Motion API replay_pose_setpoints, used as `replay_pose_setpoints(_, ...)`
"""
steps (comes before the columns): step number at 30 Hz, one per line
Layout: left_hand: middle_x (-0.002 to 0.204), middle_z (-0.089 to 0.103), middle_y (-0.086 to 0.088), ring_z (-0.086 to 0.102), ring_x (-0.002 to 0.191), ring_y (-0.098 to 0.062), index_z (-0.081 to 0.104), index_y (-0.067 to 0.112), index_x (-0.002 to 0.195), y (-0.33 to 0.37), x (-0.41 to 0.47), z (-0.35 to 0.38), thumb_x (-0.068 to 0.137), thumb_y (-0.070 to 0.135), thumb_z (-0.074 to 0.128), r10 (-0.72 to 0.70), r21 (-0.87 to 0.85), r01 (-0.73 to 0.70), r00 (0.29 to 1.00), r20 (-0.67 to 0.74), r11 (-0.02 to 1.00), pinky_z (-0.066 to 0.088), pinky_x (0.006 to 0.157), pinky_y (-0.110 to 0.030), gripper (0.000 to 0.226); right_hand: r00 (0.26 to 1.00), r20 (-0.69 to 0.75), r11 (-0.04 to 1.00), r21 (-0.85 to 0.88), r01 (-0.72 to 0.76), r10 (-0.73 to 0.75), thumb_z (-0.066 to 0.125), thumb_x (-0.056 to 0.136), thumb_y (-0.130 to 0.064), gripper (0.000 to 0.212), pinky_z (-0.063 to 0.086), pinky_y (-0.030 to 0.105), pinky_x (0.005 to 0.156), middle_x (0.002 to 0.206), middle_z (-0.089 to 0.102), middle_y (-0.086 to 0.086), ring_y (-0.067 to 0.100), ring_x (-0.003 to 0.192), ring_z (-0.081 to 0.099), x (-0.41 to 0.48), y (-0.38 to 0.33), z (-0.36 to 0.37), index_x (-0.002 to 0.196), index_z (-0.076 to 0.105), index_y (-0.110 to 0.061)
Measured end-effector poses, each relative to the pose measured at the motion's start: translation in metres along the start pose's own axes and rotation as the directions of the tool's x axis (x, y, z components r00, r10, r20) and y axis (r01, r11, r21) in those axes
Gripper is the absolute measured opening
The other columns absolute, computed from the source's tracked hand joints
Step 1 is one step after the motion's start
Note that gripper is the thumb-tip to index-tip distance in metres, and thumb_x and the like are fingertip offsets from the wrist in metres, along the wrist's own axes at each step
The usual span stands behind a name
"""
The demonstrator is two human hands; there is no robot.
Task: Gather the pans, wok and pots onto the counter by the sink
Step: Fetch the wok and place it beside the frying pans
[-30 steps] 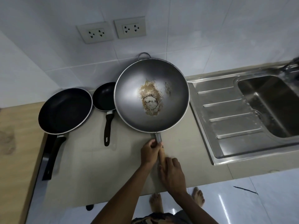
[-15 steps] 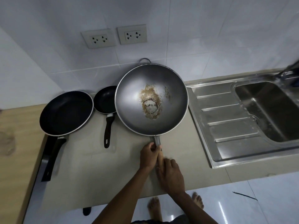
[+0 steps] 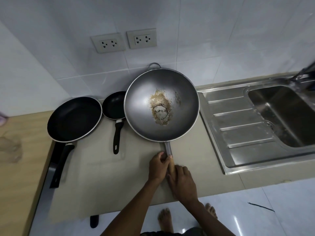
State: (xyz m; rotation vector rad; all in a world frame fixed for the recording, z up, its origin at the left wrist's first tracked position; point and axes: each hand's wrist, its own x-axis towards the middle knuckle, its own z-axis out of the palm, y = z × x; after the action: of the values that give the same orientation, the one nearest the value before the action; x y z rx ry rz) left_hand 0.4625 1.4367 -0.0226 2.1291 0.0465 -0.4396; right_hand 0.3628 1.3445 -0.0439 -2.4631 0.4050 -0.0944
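Observation:
A big grey wok [image 3: 144,106] with brown residue in its middle rests on the beige counter [image 3: 105,181] just left of the sink. Its long handle points toward me. My left hand [image 3: 158,166] is wrapped around the handle near the metal neck. My right hand [image 3: 182,183] grips the wooden end of the same handle, just behind the left. A small black pan [image 3: 113,106] sits against the wok's left rim, its handle toward me. A large black frying pan [image 3: 74,119] lies further left, with its handle over the counter's left edge.
A steel sink [image 3: 281,116] with a ribbed drainboard [image 3: 238,126] fills the right side, with a tap [image 3: 303,74] at the far right. Two wall sockets [image 3: 124,41] sit on the white tiles above. A wooden surface [image 3: 15,167] adjoins the counter's left. Bare feet show on the floor below.
The view has shifted a little, so everything sits lower in frame. Both hands stay on the wok handle and the wok keeps its place beside the small pan.

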Motion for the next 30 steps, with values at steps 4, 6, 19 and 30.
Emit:
replay_pose_setpoints(4,0.122,0.071,-0.006,0.065,0.110,-0.019,0.062,0.011,0.130,-0.003,-0.007,-0.002,0.094,0.037,0.065,-0.001,-0.001,0.001,1.000,0.009,1.000,0.052,0.093,-0.029,0.045,1.000,0.000,1.000,0.029,-0.002,0.002,0.062,0.094,-0.046,0.046,0.053,0.028,0.069,0.107,0.063,0.010,0.022,0.088,0.061,-0.003,0.001,-0.003,0.121,0.061,-0.008)
replay_pose_setpoints(6,0.122,0.070,-0.005,0.065,0.111,-0.019,0.061,0.011,0.131,-0.005,-0.012,-0.003,0.094,0.040,0.064,-0.003,0.002,0.003,1.000,0.013,1.000,0.052,0.095,-0.031,0.047,1.000,0.000,0.999,0.040,-0.014,0.014,0.062,0.094,-0.045,0.047,0.055,0.030,0.069,0.107,0.063,0.010,0.022,0.088,0.062,-0.006,0.002,-0.005,0.121,0.061,-0.008)
replay_pose_setpoints(19,0.109,0.066,-0.012,0.065,0.100,-0.023,0.069,0.005,0.116,-0.049,-0.075,-0.012,0.097,0.027,0.063,0.089,0.100,-0.080,0.992,-0.084,0.992,0.048,0.086,-0.027,0.030,1.000,-0.023,0.989,-0.150,0.010,-0.014,0.063,0.095,-0.028,0.021,0.052,0.035,0.062,0.094,0.062,0.012,0.028,0.079,0.057,-0.048,0.037,-0.036,0.102,0.064,-0.008)
replay_pose_setpoints(30,0.132,0.063,-0.008,0.057,0.122,-0.025,0.064,0.013,0.127,-0.057,-0.215,0.039,0.096,0.044,0.059,0.198,0.437,-0.140,0.976,-0.091,0.889,0.047,0.104,-0.042,0.044,0.941,0.194,0.867,-0.373,0.332,-0.277,0.068,0.087,-0.030,0.046,0.051,0.046,0.097,0.133,0.062,0.015,0.036,0.121,0.059,-0.130,0.112,-0.092,0.129,0.062,-0.011)
